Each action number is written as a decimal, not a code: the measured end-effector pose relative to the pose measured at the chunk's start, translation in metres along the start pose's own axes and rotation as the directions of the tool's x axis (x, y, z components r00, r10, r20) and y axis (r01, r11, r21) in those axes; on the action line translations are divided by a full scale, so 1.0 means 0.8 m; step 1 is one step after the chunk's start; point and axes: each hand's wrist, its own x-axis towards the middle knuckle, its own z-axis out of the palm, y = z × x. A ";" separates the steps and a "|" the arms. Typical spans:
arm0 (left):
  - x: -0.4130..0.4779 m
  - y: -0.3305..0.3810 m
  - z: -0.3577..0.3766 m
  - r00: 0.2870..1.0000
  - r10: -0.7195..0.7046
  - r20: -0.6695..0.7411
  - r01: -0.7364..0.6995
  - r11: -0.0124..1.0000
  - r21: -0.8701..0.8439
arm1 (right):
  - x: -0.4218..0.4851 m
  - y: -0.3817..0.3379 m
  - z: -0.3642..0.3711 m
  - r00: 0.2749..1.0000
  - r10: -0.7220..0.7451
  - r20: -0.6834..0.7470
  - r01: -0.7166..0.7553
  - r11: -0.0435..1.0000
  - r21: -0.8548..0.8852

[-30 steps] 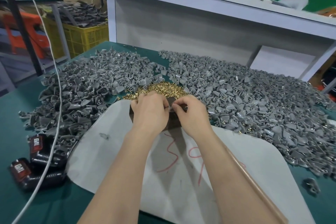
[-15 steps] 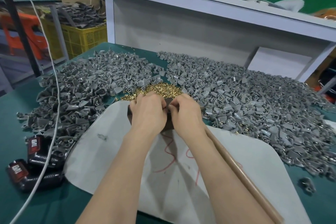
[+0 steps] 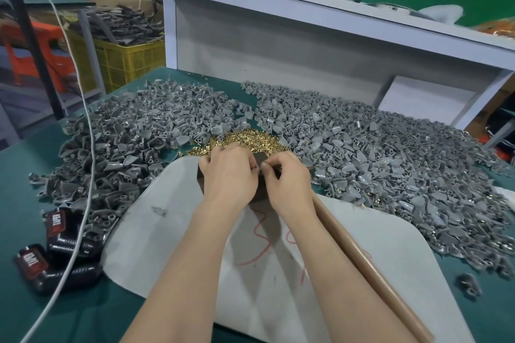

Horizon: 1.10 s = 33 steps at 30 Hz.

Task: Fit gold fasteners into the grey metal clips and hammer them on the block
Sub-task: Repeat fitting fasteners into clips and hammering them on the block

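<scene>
Your left hand (image 3: 228,175) and right hand (image 3: 289,184) meet fingertip to fingertip over the dark block (image 3: 203,177). Both are curled, pinching a small grey piece (image 3: 258,174) that your fingers mostly hide. Gold fasteners (image 3: 250,140) lie heaped just beyond the block at 12 o'clock, with grey clips (image 3: 125,147) banked from 9 round to 3. A wooden handle (image 3: 370,273) runs alongside your right forearm toward 5 o'clock on the white mat (image 3: 404,259). A white cable (image 3: 86,147) and black cases (image 3: 55,234) lie at 8 o'clock.

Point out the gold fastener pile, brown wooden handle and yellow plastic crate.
Gold fastener pile (image 3: 250,139), head view, heap middle.
Brown wooden handle (image 3: 362,259), head view, mid-shaft.
Yellow plastic crate (image 3: 131,62), head view, front wall.
</scene>
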 end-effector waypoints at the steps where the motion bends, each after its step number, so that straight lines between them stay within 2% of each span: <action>1: 0.000 0.000 0.000 1.000 0.002 0.001 -0.002 1.000 0.004 | 0.000 0.001 0.000 1.000 -0.001 -0.002 0.001 1.000 -0.001; 4: 0.000 0.001 0.001 1.000 0.004 -0.001 -0.004 1.000 0.014 | -0.002 -0.002 -0.001 1.000 -0.012 0.001 0.012 1.000 -0.016; 7: 0.001 0.000 0.000 1.000 0.000 0.007 0.000 1.000 0.012 | 0.000 -0.005 -0.003 0.998 -0.051 0.047 0.056 0.992 -0.113; 9: 0.001 -0.001 0.000 1.000 0.000 0.008 0.000 1.000 0.001 | 0.003 -0.002 -0.013 0.998 -0.020 0.066 0.031 0.987 -0.160; 11: 0.001 -0.002 0.000 1.000 0.000 0.007 0.000 1.000 -0.013 | 0.008 0.012 -0.033 0.993 0.111 0.051 -0.097 0.970 -0.224; 12: 0.001 -0.002 0.001 1.000 -0.001 0.005 0.002 1.000 -0.021 | 0.011 0.022 -0.044 0.977 0.206 0.058 -0.177 0.931 -0.321; 14: 0.001 -0.002 0.002 1.000 -0.010 0.004 0.010 0.999 -0.033 | 0.011 0.034 -0.060 0.905 0.403 0.136 -0.266 0.786 -0.558; 15: 0.001 -0.001 0.002 1.000 -0.013 0.006 0.013 0.999 -0.038 | 0.009 0.038 -0.062 0.863 0.473 0.179 -0.274 0.735 -0.620; 17: 0.000 -0.002 0.003 1.000 -0.015 0.007 0.015 0.999 -0.040 | 0.006 0.043 -0.058 0.831 0.508 0.226 -0.294 0.747 -0.596; 21: 0.000 -0.005 0.002 1.000 -0.018 -0.003 0.018 0.999 -0.051 | 0.013 0.045 -0.067 0.873 0.455 0.177 -0.352 0.838 -0.416; 24: 0.001 -0.005 0.002 1.000 -0.022 -0.010 0.022 0.998 -0.058 | 0.018 0.039 -0.088 0.919 0.383 0.090 -0.360 0.911 -0.200; 28: 0.002 -0.004 0.002 1.000 -0.025 -0.011 0.025 0.998 -0.054 | 0.007 0.019 -0.092 0.981 0.175 0.081 -0.164 0.979 -0.124; 31: 0.002 -0.005 0.002 1.000 -0.014 -0.012 0.014 0.999 -0.049 | -0.003 -0.005 -0.088 0.991 -0.051 -0.123 0.036 0.992 -0.118; 32: 0.003 -0.005 0.002 1.000 -0.007 -0.017 0.006 0.999 -0.051 | -0.005 -0.012 -0.085 0.984 -0.090 -0.156 0.069 0.988 -0.136; 33: 0.003 -0.005 0.002 1.000 -0.006 -0.021 0.005 0.999 -0.051 | -0.007 -0.016 -0.080 0.985 -0.113 -0.128 0.090 0.981 -0.171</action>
